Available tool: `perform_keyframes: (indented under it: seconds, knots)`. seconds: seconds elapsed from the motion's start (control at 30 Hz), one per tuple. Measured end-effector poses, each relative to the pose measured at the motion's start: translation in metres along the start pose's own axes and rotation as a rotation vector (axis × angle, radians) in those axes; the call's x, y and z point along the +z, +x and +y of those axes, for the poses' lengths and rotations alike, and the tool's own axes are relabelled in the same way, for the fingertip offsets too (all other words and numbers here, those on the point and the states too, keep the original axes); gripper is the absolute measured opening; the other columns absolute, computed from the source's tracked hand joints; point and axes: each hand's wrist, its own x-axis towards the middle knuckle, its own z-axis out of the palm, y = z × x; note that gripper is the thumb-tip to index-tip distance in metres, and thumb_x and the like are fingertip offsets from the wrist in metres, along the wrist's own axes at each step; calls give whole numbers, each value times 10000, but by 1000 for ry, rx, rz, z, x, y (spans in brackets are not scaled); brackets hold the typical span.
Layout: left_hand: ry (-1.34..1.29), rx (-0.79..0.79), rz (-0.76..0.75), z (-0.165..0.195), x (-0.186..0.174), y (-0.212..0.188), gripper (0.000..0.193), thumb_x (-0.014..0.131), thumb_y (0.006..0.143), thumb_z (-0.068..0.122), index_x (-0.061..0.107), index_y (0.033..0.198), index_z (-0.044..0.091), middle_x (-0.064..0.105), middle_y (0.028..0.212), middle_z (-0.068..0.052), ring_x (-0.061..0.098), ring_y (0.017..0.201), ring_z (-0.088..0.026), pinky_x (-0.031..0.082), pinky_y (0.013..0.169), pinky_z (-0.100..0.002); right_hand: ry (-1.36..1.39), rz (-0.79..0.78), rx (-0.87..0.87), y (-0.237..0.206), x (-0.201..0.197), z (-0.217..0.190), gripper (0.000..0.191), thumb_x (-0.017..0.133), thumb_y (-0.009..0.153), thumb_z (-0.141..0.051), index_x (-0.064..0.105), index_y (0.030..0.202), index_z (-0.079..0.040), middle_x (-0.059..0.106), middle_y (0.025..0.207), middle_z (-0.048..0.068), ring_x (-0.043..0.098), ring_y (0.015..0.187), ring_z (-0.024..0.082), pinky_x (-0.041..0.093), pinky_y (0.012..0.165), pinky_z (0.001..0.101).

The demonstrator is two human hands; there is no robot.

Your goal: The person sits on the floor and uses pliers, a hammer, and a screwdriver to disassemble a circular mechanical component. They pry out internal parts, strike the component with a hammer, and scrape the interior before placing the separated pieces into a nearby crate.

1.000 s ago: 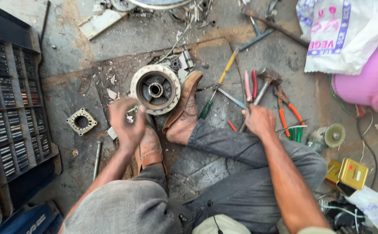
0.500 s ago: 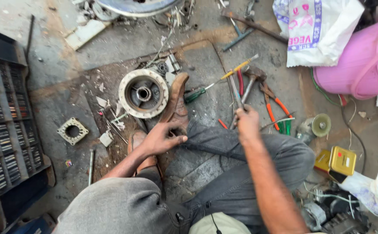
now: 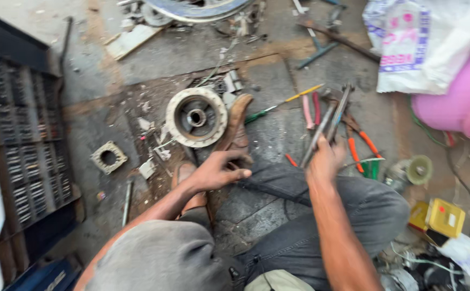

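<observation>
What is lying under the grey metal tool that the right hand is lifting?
Under the long grey metal tool in the right hand lie pink-handled pliers and orange-handled pliers on the floor. The tool covers parts of them.

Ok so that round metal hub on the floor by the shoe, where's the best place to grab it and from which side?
Probably by the outer rim of the round metal hub, coming from above on its left side. It lies flat with its open face up, and a brown shoe crowds its right edge, while the left edge has only small scraps beside it.
</observation>
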Motion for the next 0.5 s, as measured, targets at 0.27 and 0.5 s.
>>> perform_keyframes:
  seconds: [0.27, 0.5]
  knots:
    - [-727, 368, 233, 25, -18, -8, 639, 726, 982, 536, 486, 1407, 124, 598, 1195, 13, 572, 1069, -117, 476, 890, -305, -379, -871, -89, -125, 16, -15, 679, 702, 893, -113, 394, 1489, -5, 535, 1399, 88, 563, 1250, 184, 474, 1060, 339]
    - [-804, 560, 650, 44, -73, -17, 374, 741, 1007, 401, 531, 832, 145, 446, 704, 47, 446, 655, -103, 369, 609, -291, -737, -267, -187, 24, -28, 36, 424, 767, 975, -207, 634, 1312, 12, 697, 1192, 104, 650, 1113, 196, 501, 1008, 324]
